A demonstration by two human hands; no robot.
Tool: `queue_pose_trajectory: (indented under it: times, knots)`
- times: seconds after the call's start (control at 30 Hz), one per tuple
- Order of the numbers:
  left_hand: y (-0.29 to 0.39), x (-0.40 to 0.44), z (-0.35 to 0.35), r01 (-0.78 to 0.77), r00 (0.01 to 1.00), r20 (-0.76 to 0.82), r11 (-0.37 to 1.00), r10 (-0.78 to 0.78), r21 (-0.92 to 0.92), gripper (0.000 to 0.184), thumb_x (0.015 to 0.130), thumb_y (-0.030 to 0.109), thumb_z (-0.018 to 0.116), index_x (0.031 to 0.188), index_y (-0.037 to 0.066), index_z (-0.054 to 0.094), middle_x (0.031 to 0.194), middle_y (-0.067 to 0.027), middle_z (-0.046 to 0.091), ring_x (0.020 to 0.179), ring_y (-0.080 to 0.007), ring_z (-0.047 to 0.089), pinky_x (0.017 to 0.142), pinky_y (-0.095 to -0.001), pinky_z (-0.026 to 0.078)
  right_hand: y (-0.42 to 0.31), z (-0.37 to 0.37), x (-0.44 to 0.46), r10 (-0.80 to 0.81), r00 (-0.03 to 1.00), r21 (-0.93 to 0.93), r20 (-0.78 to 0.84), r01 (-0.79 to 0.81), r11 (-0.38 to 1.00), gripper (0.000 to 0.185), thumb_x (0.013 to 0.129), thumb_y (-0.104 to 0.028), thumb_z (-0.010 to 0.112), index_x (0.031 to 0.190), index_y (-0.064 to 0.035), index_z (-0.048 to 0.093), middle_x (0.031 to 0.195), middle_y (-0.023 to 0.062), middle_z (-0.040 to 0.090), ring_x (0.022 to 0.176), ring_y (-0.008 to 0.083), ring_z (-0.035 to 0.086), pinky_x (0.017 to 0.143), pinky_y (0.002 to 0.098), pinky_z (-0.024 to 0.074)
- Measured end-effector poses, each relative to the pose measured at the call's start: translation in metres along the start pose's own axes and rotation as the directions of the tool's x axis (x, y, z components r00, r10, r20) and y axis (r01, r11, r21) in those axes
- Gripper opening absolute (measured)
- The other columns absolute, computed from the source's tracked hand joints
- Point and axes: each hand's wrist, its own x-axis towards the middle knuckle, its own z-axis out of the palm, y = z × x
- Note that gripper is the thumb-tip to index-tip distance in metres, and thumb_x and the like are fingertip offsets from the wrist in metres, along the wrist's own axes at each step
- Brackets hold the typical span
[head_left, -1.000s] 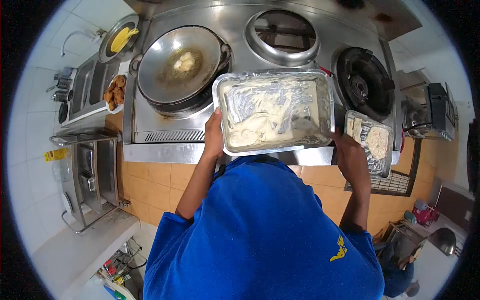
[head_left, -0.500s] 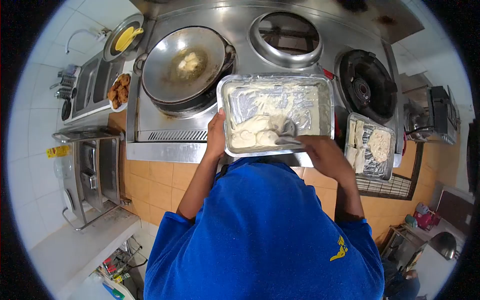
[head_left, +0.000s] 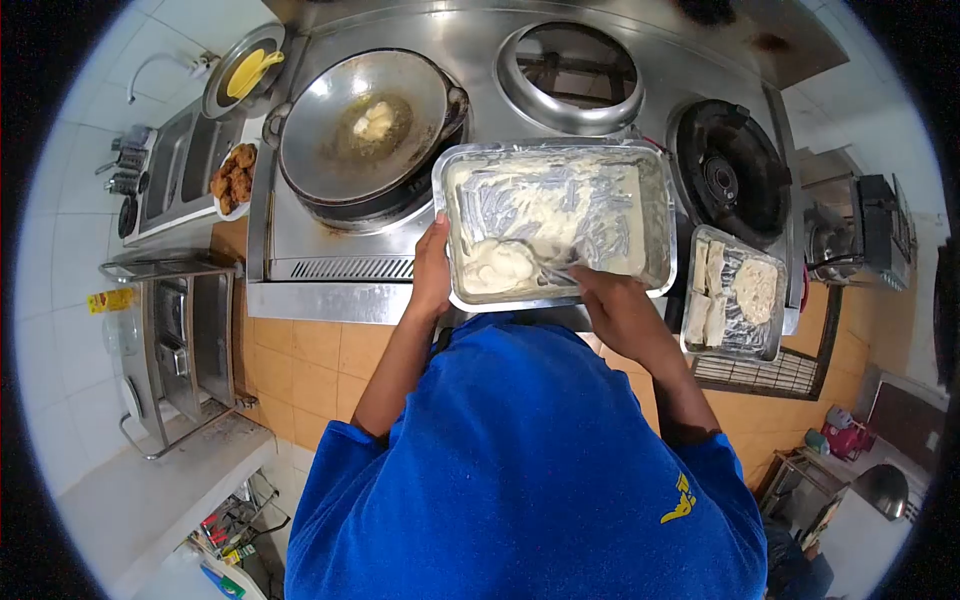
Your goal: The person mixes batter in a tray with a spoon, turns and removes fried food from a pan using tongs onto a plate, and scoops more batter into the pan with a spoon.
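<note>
My left hand (head_left: 432, 265) grips the left rim of a rectangular metal tray (head_left: 655, 215), held at the front of the stove. Pale, thick batter (head_left: 498, 265) is gathered in its lower left corner, with streaks smeared over the rest of the bottom. In my right hand (head_left: 612, 305) is the handle of a metal spoon (head_left: 558, 272), its bowl in the batter and partly hidden by it. To the left stands a wok (head_left: 310, 150) with oil, where a pale lump of batter (head_left: 374, 121) sits in the middle.
A smaller tray (head_left: 735, 350) with pale strips and a flat mass stands at the right. Behind it is a black burner (head_left: 722, 175). A metal ring (head_left: 510, 80) lies at the back. Browned fried pieces (head_left: 234, 178) fill a plate at the left, near a yellow-handled utensil bowl (head_left: 215, 95).
My right hand and the spoon have moved left through the batter, bunching it nearer the tray's left side. My left hand keeps its hold on the rim.
</note>
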Motion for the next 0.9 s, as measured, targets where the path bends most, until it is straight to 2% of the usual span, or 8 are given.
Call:
queue_pose_trajectory:
  times: [0.03, 0.13, 0.23, 0.33, 0.43, 0.57, 0.77, 0.9]
  knots:
    - [0.004, -0.001, 0.001, -0.001, 1.000, 0.017, 1.000, 0.000, 0.022, 0.054, 0.096, 0.038, 0.036, 0.122, -0.009, 0.046, 0.117, -0.0172, 0.054, 0.105, -0.0194, 0.052, 0.092, -0.0283, 0.040, 0.000, 0.003, 0.001, -0.022, 1.000, 0.035, 0.016, 0.022, 0.999, 0.030, 0.080, -0.001, 0.048, 0.109, 0.0009, 0.054, 0.093, 0.0249, 0.060, 0.084, 0.0400, 0.059, 0.074, 0.0478, 0.0470]
    - [0.000, 0.001, 0.000, -0.052, 0.998, 0.027, 0.998, 0.051, 0.041, 0.054, 0.096, 0.040, 0.035, 0.121, -0.006, 0.047, 0.115, -0.0155, 0.055, 0.104, -0.0196, 0.054, 0.092, -0.0294, 0.041, 0.008, 0.021, -0.001, -0.250, 0.952, -0.093, -0.174, 0.237, 0.967, 0.036, 0.078, 0.000, 0.049, 0.114, -0.0033, 0.054, 0.094, 0.0213, 0.059, 0.083, 0.0377, 0.059, 0.069, 0.0462, 0.0479]
    - [-0.003, -0.002, 0.000, -0.075, 0.997, -0.002, 0.996, 0.075, -0.052, 0.053, 0.096, 0.039, 0.034, 0.120, -0.007, 0.047, 0.114, -0.0158, 0.055, 0.103, -0.0199, 0.055, 0.091, -0.0295, 0.042, -0.002, 0.012, -0.018, -0.116, 0.993, -0.137, -0.035, 0.110, 0.984, 0.044, 0.075, 0.002, 0.051, 0.118, -0.0088, 0.053, 0.090, 0.0158, 0.055, 0.078, 0.0340, 0.059, 0.064, 0.0425, 0.0492]
    - [-0.006, -0.002, 0.004, -0.059, 0.998, -0.010, 0.989, 0.058, -0.136, 0.053, 0.097, 0.038, 0.035, 0.120, -0.007, 0.047, 0.115, -0.0162, 0.055, 0.102, -0.0203, 0.055, 0.090, -0.0299, 0.043, 0.003, 0.014, -0.029, -0.184, 0.982, -0.228, -0.042, 0.170, 0.959, 0.049, 0.073, 0.002, 0.052, 0.120, -0.0118, 0.053, 0.081, 0.0125, 0.049, 0.071, 0.0309, 0.057, 0.060, 0.0390, 0.0496]
    - [-0.005, -0.002, 0.007, -0.061, 0.998, -0.010, 0.987, 0.060, -0.151, 0.052, 0.096, 0.038, 0.036, 0.121, -0.007, 0.047, 0.115, -0.0160, 0.055, 0.102, -0.0204, 0.056, 0.090, -0.0303, 0.043, 0.003, 0.019, -0.028, -0.256, 0.963, -0.179, -0.080, 0.239, 0.955, 0.048, 0.074, 0.002, 0.051, 0.120, -0.0117, 0.053, 0.079, 0.0119, 0.047, 0.068, 0.0299, 0.056, 0.059, 0.0387, 0.0498]
    - [-0.003, 0.002, 0.008, -0.074, 0.997, -0.023, 0.991, 0.071, -0.115, 0.052, 0.096, 0.039, 0.037, 0.121, -0.007, 0.047, 0.115, -0.0156, 0.055, 0.102, -0.0203, 0.056, 0.089, -0.0301, 0.044, -0.008, 0.023, -0.016, -0.242, 0.966, -0.181, -0.097, 0.222, 0.958, 0.047, 0.074, 0.001, 0.051, 0.119, -0.0117, 0.054, 0.080, 0.0114, 0.047, 0.067, 0.0292, 0.056, 0.058, 0.0384, 0.0495]
    - [-0.008, 0.003, 0.001, -0.032, 0.999, 0.007, 0.975, 0.034, -0.219, 0.053, 0.095, 0.039, 0.038, 0.120, -0.006, 0.047, 0.116, -0.0159, 0.054, 0.102, -0.0205, 0.056, 0.090, -0.0308, 0.044, -0.010, 0.005, -0.018, -0.150, 0.981, -0.160, -0.120, 0.130, 0.979, 0.050, 0.071, 0.004, 0.054, 0.118, -0.0116, 0.055, 0.081, 0.0112, 0.049, 0.067, 0.0292, 0.056, 0.058, 0.0381, 0.0496]
    - [-0.011, 0.004, 0.003, -0.024, 1.000, 0.005, 0.965, 0.026, -0.261, 0.052, 0.095, 0.039, 0.038, 0.120, -0.006, 0.047, 0.116, -0.0158, 0.054, 0.103, -0.0205, 0.056, 0.090, -0.0312, 0.043, 0.013, 0.014, -0.024, -0.304, 0.949, -0.166, -0.084, 0.288, 0.943, 0.049, 0.071, 0.004, 0.054, 0.118, -0.0113, 0.055, 0.082, 0.0114, 0.049, 0.068, 0.0288, 0.057, 0.059, 0.0374, 0.0496]
